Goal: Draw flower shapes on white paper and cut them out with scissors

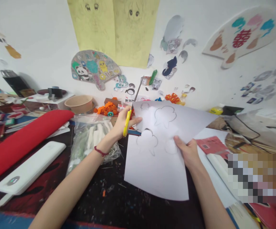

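The left hand (120, 125) gripped the scissors (127, 124), fingers curled about the yellow handles and thumb stretched toward the paper (157, 171); the blades pointed upward, beyond the knuckles. The right hand (189, 151) pinched the paper at its right side, thumb on the near face, fingers hidden behind. The paper lay between the two hands, curved and tilted, bearing pencilled outlines (165, 116) like clouds, with a gap just below the left thumb. From where I stood, I could not tell whether that thumb touched the paper.

A dark red bracelet (101, 151) circled the left wrist. Beside the left forearm lay a clear plastic bag (80, 143) with white and green contents; farther left of that arm, a white power bank (30, 167). Beyond the left hand sat an orange bundle (107, 109) and, to its left, a tan bowl (79, 104). A red packet (213, 145) lay just right of the right hand.
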